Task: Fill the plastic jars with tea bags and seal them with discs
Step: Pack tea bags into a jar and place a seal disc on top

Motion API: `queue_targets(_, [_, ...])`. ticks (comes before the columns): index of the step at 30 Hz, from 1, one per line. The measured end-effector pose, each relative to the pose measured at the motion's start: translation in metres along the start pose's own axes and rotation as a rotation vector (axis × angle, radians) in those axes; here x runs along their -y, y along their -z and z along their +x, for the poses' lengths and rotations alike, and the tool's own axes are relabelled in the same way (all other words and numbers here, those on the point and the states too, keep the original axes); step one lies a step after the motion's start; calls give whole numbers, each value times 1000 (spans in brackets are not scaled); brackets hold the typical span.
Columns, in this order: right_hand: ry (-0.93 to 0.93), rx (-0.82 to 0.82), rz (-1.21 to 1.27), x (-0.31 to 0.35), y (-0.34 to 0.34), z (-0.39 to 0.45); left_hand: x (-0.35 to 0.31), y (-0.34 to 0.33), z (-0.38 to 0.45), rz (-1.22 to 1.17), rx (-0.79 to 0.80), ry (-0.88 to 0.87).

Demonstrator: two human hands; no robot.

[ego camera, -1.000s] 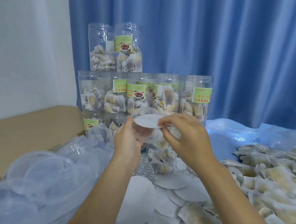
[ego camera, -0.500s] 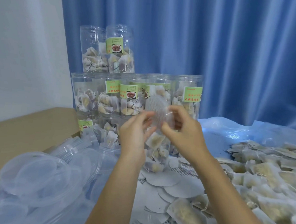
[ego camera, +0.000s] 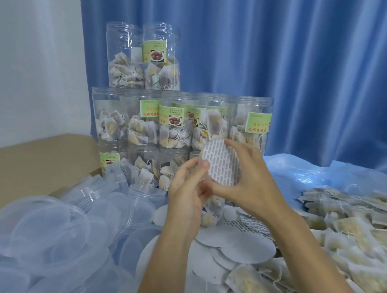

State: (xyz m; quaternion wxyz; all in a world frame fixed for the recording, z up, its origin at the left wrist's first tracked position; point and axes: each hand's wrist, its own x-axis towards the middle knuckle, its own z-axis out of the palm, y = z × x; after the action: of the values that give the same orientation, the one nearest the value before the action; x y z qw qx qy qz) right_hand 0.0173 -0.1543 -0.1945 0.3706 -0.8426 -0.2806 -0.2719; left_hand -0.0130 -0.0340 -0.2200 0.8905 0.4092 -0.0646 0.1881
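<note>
Both hands meet over one jar (ego camera: 209, 205) of tea bags, tipped so its mouth faces the person. The right hand (ego camera: 251, 187) curls its fingers round the rim and pins a patterned disc (ego camera: 220, 163) flat against the opening. The left hand (ego camera: 185, 190) closes round the jar body from below, its thumb on the disc's edge, seemingly to press the seal home evenly. Underneath lies a heap of spare discs (ego camera: 239, 242), kept within easy reach, with loose tea bags (ego camera: 352, 228) piled towards the right edge of the tabletop and clear lids (ego camera: 49, 228) towards the left edge. Filled, labelled jars (ego camera: 180, 123) stand stacked at the far edge against a blue curtain (ego camera: 304, 62), out of the way.
</note>
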Motion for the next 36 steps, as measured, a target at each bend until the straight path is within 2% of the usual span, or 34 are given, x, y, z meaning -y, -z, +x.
queue_targets(2, [-67,-72,74,-3,0,4,0,4,-1,-49,-11,17])
queue_targets(4, [-143,-96,79,-5,-1,13,3,11,1,-13,-152,-23])
queue_targets(6, [-239,-26,47,-4,-3,28,6,15,2,106,-281,-104])
queue_targets(8, [-316,89,2,-1,-8,47,10,17,4,286,-335,-153])
queue_targets(12, [-406,302,-143,6,-22,76,21,20,8,643,-248,-84])
queue_targets(16, [-419,412,-244,4,-29,86,28,23,12,653,-136,-33])
queue_targets(22, [-415,458,-211,-2,-24,72,32,27,16,686,-176,40])
queue_targets(26, [-310,388,-204,-3,-18,50,28,28,16,685,-235,67])
queue_targets(31, [-186,117,16,-16,8,15,24,22,12,431,-256,117])
queue_targets(34, [-256,-23,374,-25,25,6,22,20,10,197,-282,146])
queue_targets(36, [-303,8,603,-27,28,1,21,18,9,72,-212,166])
